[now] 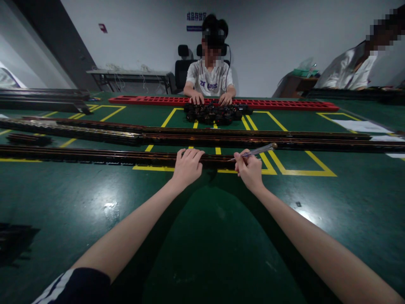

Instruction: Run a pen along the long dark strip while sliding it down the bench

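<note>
My left hand (pixel 188 166) is closed over a long dark rail (pixel 95 155), its fingers across the far side and the thumb nearer me. The rail lies crosswise on the green table (pixel 221 245). My right hand (pixel 250 171) grips a slim screwdriver (pixel 261 149) with a clear handle and a brownish end. Its thin tip points left, close to the rail's right part; whether it touches cannot be told. The rail's surface under both hands is partly hidden.
More long dark rails (pixel 253 138) lie just beyond. Opposite sits a person (pixel 209 78), both hands at a pile of black parts (pixel 218 113) before a red slotted rail (pixel 284 104). White papers (pixel 360 126) lie right; dark pieces (pixel 15 240) lie at left. Another person (pixel 348 74) is far right.
</note>
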### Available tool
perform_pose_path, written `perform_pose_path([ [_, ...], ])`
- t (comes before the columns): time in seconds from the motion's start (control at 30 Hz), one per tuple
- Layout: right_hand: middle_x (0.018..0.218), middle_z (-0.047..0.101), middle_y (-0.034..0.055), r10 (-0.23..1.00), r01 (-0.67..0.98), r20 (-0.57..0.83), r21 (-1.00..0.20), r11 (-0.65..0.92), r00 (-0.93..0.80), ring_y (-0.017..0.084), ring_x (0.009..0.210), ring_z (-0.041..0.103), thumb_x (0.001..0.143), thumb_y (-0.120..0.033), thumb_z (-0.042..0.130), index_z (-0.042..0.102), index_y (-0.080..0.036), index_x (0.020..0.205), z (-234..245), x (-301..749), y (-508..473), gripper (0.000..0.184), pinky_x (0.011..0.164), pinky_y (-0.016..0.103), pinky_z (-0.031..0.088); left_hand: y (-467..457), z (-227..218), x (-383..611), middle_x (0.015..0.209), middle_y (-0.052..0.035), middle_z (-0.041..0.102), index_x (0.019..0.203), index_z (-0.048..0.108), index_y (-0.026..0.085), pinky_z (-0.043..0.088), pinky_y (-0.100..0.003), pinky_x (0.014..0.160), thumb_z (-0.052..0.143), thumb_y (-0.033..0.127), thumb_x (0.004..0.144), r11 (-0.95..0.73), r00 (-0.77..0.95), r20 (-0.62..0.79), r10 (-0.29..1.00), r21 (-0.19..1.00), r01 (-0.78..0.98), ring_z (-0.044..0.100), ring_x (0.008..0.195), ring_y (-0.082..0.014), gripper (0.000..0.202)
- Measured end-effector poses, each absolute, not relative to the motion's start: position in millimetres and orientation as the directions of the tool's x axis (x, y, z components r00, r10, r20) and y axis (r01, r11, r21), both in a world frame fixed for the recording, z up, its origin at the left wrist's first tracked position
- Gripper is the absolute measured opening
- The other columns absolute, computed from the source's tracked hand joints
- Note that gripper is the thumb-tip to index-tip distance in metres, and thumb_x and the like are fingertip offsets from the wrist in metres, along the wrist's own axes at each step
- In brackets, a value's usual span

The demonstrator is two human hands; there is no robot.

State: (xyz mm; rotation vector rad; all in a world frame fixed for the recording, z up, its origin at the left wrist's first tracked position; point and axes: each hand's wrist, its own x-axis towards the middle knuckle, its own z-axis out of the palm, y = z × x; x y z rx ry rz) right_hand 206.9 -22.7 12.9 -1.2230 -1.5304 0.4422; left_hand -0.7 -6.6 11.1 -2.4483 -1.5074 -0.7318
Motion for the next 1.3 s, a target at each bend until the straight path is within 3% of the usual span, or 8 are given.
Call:
perform_pose_path([
  [0.17, 0.048, 0.053, -0.0010, 0.859, 0.459, 0.502, -0.790, 0.407, 0.103, 0.011, 0.039, 0.050, 0.087, -0.053, 0.049, 0.045, -0.021, 0.065, 13.2, 206.8, -22.9, 0.038, 0.040, 0.023, 0.038, -5.1, 10.3, -0.2, 0.120, -0.0104, 0.063, 0.121, 0.057, 0.017, 0.033, -0.047, 0.103, 0.040, 0.032, 0.089, -0.469, 0.366, 0.467, 0.805, 0.121, 0.875, 0.054, 0.114, -0.0257, 0.039],
  [0.37, 0.048, 0.054, -0.0007, 0.859, 0.480, 0.499, -0.784, 0.394, 0.110, 0.011, 0.040, 0.051, 0.087, -0.054, 0.049, 0.044, -0.021, 0.065, 12.2, 207.6, -22.2, 0.039, 0.040, 0.023, 0.037, -3.5, 7.7, 0.9, 0.115, -0.0125, 0.065, 0.121, 0.057, 0.014, 0.037, -0.048, 0.097, 0.042, 0.045, 0.090, -0.449, 0.383, 0.470, 0.795, 0.032, 0.893, 0.056, 0.107, -0.0293, 0.047],
  [0.6, 0.047, 0.053, -0.0014, 0.857, 0.471, 0.505, -0.784, 0.404, 0.105, 0.011, 0.038, 0.050, 0.087, -0.054, 0.049, 0.044, -0.022, 0.065, 11.9, 207.7, -21.8, 0.039, 0.039, 0.022, 0.036, -3.3, 8.9, 0.7, 0.113, -0.0126, 0.065, 0.118, 0.058, 0.015, 0.039, -0.047, 0.094, 0.043, 0.049, 0.090, -0.436, 0.381, 0.462, 0.801, 0.013, 0.900, 0.057, 0.103, -0.0290, 0.047],
  [1.3, 0.050, 0.054, -0.0010, 0.863, 0.454, 0.498, -0.791, 0.411, 0.088, 0.010, 0.039, 0.050, 0.087, -0.054, 0.049, 0.046, -0.021, 0.066, 11.6, 207.7, -22.1, 0.040, 0.037, 0.021, 0.036, -4.2, 5.9, 4.2, 0.111, -0.0133, 0.065, 0.114, 0.060, 0.014, 0.037, -0.049, 0.095, 0.043, 0.041, 0.090, -0.422, 0.355, 0.497, 0.792, 0.026, 0.906, 0.056, 0.105, -0.0293, 0.040],
])
